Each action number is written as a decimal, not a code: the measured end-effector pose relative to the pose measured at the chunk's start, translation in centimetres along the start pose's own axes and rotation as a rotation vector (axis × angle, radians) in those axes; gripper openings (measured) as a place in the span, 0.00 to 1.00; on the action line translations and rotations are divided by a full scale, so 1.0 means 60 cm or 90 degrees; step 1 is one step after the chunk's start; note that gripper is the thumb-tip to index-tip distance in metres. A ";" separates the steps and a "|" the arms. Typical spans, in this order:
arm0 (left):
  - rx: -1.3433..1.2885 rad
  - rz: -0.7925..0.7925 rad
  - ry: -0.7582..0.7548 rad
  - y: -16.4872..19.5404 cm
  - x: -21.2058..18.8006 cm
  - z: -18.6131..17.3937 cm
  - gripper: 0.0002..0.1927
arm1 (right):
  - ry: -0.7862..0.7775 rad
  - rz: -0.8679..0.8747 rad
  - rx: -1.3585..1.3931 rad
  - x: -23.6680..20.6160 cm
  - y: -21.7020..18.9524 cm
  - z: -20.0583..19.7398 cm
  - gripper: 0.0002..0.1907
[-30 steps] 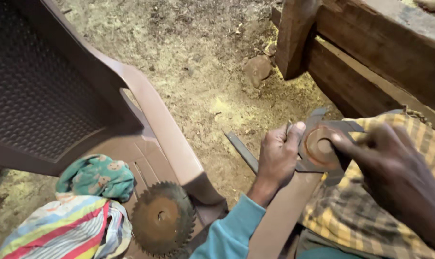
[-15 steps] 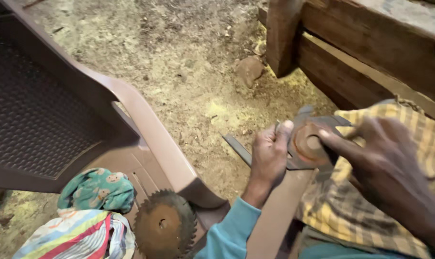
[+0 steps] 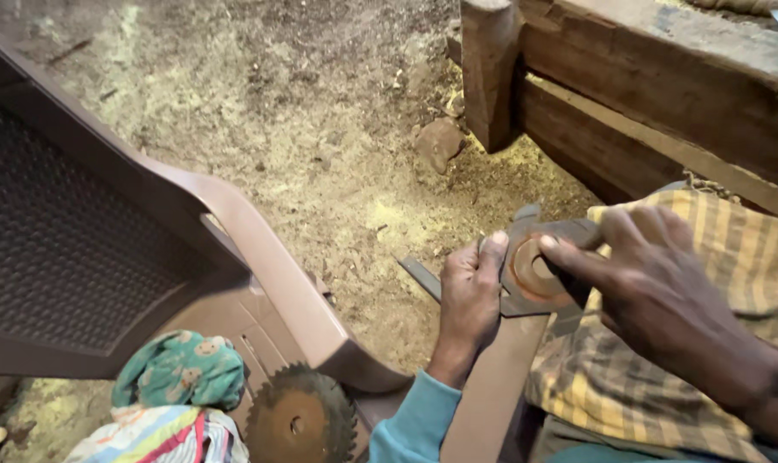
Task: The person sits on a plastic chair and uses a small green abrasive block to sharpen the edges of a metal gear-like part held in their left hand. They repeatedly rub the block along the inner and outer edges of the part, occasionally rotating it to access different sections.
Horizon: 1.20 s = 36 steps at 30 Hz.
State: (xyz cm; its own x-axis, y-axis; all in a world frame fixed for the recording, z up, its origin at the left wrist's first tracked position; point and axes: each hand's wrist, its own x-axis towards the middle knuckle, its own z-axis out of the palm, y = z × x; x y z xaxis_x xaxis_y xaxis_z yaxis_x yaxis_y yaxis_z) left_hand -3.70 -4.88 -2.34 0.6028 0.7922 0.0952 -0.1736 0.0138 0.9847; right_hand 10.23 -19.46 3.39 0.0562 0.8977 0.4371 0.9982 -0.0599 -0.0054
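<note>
Left hand (image 3: 470,296) closed around flat metal file (image 3: 423,276); right hand (image 3: 655,287) fingers pinching rusty round blade (image 3: 530,273) over checked cloth (image 3: 663,377) on lap, beside brown plastic chair (image 3: 235,257) arm, above sawdust ground (image 3: 320,129)

Rusty toothed disc (image 3: 301,420) cut off by bottom edge; striped cloth (image 3: 162,437) cropped at lower left; right hand (image 3: 663,300) covers part of round metal piece (image 3: 535,273); flat metal bar (image 3: 422,276) runs behind left hand (image 3: 470,296); brown chair (image 3: 106,257) cropped at left.
</note>
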 end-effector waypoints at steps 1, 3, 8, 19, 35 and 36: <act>-0.008 0.001 -0.003 0.001 0.001 0.000 0.21 | -0.021 0.014 -0.017 -0.001 0.003 0.001 0.38; 0.015 0.012 0.009 0.002 0.003 0.001 0.21 | -0.070 0.034 -0.054 -0.007 0.008 0.001 0.42; -0.031 -0.012 -0.010 0.005 -0.006 0.000 0.20 | -0.045 0.030 -0.036 -0.006 0.010 0.027 0.23; -0.013 -0.019 -0.013 -0.003 -0.002 -0.001 0.21 | -0.038 0.008 -0.001 0.015 -0.007 -0.001 0.23; 0.024 -0.001 0.009 0.006 -0.001 0.001 0.21 | -0.133 0.040 -0.099 -0.011 0.029 0.037 0.32; 0.018 0.007 0.011 0.004 -0.001 0.000 0.21 | -0.171 0.072 -0.100 -0.012 0.027 0.033 0.32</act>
State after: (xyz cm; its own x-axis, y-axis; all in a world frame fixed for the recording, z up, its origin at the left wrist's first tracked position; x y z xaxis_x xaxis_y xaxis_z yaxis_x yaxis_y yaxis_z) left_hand -3.78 -4.95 -2.09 0.5876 0.8024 0.1044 -0.1584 -0.0125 0.9873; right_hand 11.83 -19.35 1.27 0.1913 0.9631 0.1894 0.9708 -0.2141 0.1079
